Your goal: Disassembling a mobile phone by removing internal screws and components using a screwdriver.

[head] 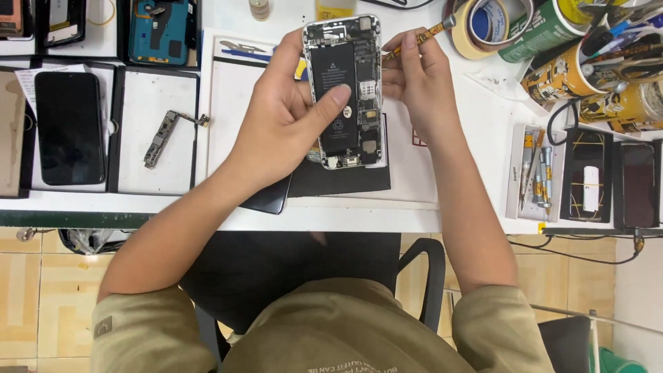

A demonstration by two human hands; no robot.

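Note:
My left hand (280,121) holds an opened phone (343,90) upright above the white bench, thumb pressed on its black battery. The phone's back is off, showing the battery and circuit boards inside a silver frame. My right hand (421,79) grips a thin yellow-handled screwdriver (418,38), whose tip meets the phone's upper right edge. A dark mat (338,178) lies under the phone, beside a black screen panel (266,199) at the bench edge.
Trays on the left hold a black phone (69,128), a loose circuit board (162,138) and a blue-backed phone (160,31). Tape rolls (483,24) and tool cans (587,62) stand at the upper right. A screwdriver set (535,173) and more phones (587,183) lie right.

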